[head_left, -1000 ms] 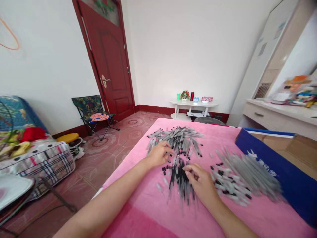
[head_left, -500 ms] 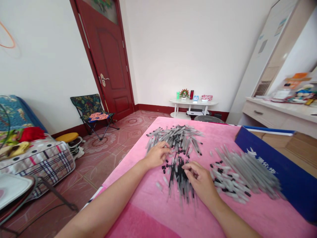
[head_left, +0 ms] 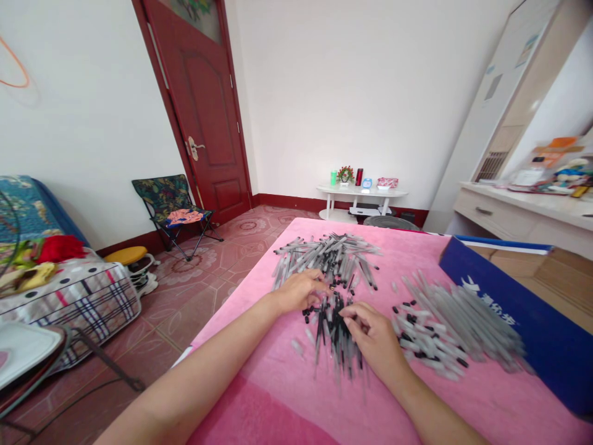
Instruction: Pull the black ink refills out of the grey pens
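My right hand (head_left: 370,330) pinches with thumb and forefinger at the upper right side of a bundle of dark pen refills (head_left: 340,346); it seems to have one refill between the fingertips. My left hand (head_left: 303,290) is at the top end of that bundle, its fingers curled closed and bent toward a small brass-coloured tip. What it holds, if anything, is too small to make out. Just beyond my left hand lies a heap of clear pens with black ends (head_left: 333,250). Small black plugs (head_left: 306,316) lie beneath my left hand.
Right of my right hand lie pen caps (head_left: 430,349) and a stack of clear pen barrels (head_left: 472,324). A blue cardboard box (head_left: 504,315) stands at the table's right edge. Pink cloth (head_left: 259,364) covers the table. A folding chair (head_left: 171,204) stands left, near the door.
My left hand has shifted right, to the top of the refill bundle, and its fingers have drawn closer together. My right hand is almost still.
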Demonstrator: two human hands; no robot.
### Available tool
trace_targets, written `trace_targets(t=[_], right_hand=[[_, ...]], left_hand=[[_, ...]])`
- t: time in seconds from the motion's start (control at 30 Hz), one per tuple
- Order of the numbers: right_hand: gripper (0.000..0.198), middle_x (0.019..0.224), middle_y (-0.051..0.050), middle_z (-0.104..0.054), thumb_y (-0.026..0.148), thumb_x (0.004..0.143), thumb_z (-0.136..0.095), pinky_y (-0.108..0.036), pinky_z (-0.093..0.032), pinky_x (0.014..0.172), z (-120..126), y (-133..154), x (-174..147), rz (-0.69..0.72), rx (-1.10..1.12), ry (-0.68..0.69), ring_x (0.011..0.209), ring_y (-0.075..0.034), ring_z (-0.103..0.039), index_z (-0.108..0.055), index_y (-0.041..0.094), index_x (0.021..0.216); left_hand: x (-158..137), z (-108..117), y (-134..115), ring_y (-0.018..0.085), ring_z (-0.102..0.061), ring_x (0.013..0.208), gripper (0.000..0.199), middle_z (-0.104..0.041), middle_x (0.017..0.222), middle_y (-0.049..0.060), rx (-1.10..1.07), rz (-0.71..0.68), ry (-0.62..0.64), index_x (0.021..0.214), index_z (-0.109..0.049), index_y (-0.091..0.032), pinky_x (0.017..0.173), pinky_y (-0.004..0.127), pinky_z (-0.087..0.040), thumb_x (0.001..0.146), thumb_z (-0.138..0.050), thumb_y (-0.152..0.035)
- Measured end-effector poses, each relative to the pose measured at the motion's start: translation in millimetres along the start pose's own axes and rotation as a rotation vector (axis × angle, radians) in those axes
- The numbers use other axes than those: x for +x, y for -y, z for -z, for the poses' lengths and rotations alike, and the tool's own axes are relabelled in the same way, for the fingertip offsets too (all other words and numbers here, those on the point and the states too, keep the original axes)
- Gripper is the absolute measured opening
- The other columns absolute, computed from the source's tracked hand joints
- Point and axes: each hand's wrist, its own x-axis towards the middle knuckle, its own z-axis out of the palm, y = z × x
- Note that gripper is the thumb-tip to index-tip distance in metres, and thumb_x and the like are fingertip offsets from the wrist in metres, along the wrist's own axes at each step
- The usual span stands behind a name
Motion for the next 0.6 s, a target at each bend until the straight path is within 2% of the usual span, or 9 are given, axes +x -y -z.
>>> trace_targets(t=[0.2,0.37,0.47,0.6], right_hand=[[0.018,0.077,-0.002,-0.057,0.016,0.079,-0.042,-0.025,-0.041,0.061,3.1,5.3,0.3,0.048,-0.066,0.006,0.064,-0.013,-0.052,-0.060,0.018,0.082],[0.030,0.094,-0.005,-0.056,0.014,0.078,-0.044,-0.031,-0.041,0.075,4.0,24.8,-3.5,0.222,-0.265,0.060,0.086,-0.018,-0.051,-0.060,0.024,0.101],[0.031,0.091,-0.006,-0.054,0.013,0.079,-0.045,-0.034,-0.040,0.076,1.0,33.6,-5.8,0.307,-0.373,0.144,0.087,-0.019,-0.049,-0.061,0.025,0.102],[0.026,0.087,-0.005,-0.053,0.015,0.080,-0.046,-0.033,-0.040,0.073,-1.4,35.6,-7.5,0.320,-0.390,0.168,0.083,-0.018,-0.048,-0.063,0.025,0.096]], left_hand=[[7.5,11.4,-1.0,0.015,-0.051,0.095,0.015,-0.055,0.103,0.001,0.089,-0.133,0.087,0.089,-0.062,-0.024,0.080,0.022,-0.038,0.080,-0.050,-0.024],[17.0,18.5,-2.5,0.017,-0.051,0.093,0.013,-0.059,0.092,0.004,0.170,-0.153,0.128,0.087,-0.060,-0.021,0.076,0.023,-0.038,0.079,-0.050,-0.018],[20.6,22.7,-3.6,0.017,-0.052,0.087,0.015,-0.059,0.083,0.005,0.213,-0.158,0.168,0.084,-0.059,-0.020,0.070,0.024,-0.038,0.078,-0.047,-0.012],[21.3,32.6,0.5,0.017,-0.052,0.087,0.024,-0.058,0.080,0.006,0.233,-0.182,0.191,0.083,-0.058,-0.019,0.070,0.025,-0.038,0.073,-0.045,-0.002]])
